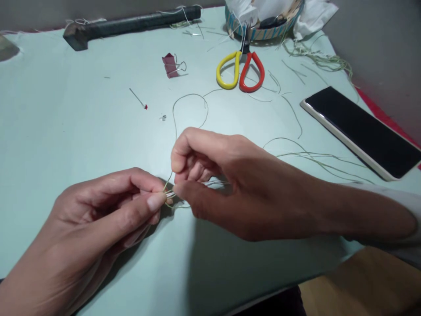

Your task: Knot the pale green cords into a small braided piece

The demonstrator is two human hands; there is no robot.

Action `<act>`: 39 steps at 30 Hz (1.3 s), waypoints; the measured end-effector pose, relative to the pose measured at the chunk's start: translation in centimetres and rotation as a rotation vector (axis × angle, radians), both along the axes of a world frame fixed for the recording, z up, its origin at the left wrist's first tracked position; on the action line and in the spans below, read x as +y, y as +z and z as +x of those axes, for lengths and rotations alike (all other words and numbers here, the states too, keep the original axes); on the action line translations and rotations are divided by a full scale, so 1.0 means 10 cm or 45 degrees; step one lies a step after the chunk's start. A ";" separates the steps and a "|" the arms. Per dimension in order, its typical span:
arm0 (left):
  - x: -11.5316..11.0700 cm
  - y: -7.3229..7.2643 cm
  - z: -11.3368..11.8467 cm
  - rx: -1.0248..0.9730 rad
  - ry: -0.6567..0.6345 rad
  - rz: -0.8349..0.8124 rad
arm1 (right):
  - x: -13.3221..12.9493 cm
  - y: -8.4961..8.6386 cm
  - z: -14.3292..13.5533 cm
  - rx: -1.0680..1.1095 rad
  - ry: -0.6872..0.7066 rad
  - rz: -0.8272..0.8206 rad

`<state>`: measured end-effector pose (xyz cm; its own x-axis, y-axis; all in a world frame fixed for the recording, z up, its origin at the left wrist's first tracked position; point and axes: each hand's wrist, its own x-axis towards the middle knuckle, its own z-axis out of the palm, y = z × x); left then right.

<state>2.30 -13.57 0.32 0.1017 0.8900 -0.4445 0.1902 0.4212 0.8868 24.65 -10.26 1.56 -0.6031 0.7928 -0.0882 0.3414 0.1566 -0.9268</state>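
Note:
Thin green cords (170,193) run between my two hands low in the middle of the view. My left hand (108,219) pinches them between thumb and forefinger. Right beside it, my right hand (223,175) is closed, thumb and fingers on the same cords near the left fingertips; its exact grip is partly hidden. One cord makes a loop (190,95) on the table beyond the right hand. Other long cord ends (315,156) trail out to the right behind the right wrist.
Scissors (240,72) with one yellow and one red handle lean at a round basket (271,33). A phone (362,131) lies at the right. Farther off are a binder clip (170,66), a red-headed pin (138,98), a dark hammer-like bar (131,25) and a cord tangle (329,61).

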 end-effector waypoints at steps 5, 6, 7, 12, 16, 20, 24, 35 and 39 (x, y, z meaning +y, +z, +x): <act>0.01 -0.03 -0.01 0.047 -0.027 0.018 | 0.01 0.03 -0.04 -0.011 0.015 -0.161; 0.01 -0.04 -0.02 0.048 -0.032 0.023 | 0.01 0.03 -0.04 -0.022 0.030 -0.158; 0.01 -0.04 -0.02 0.049 -0.032 0.030 | 0.01 0.02 -0.04 -0.035 0.047 -0.139; 0.02 -0.02 -0.02 0.057 -0.030 -0.005 | 0.00 0.00 -0.04 -0.047 0.100 0.004; 0.02 -0.01 -0.03 0.024 -0.030 -0.028 | -0.02 0.00 -0.05 -0.009 0.084 -0.080; 0.01 -0.04 -0.04 0.028 -0.052 -0.005 | -0.03 0.01 -0.06 0.007 0.052 -0.157; 0.00 -0.08 -0.03 -0.040 -0.002 0.017 | -0.03 -0.01 -0.07 0.052 0.027 -0.154; 0.02 -0.07 -0.05 -0.140 -0.004 -0.139 | -0.06 -0.09 -0.11 0.170 -0.112 -0.269; 0.01 -0.11 -0.10 -0.042 -0.070 -0.066 | -0.05 -0.06 -0.12 0.135 -0.134 -0.318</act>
<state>1.33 -13.50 -0.73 0.1652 0.8586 -0.4853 0.1856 0.4563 0.8703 23.47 -10.76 0.95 -0.5350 0.8131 -0.2296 0.2430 -0.1122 -0.9635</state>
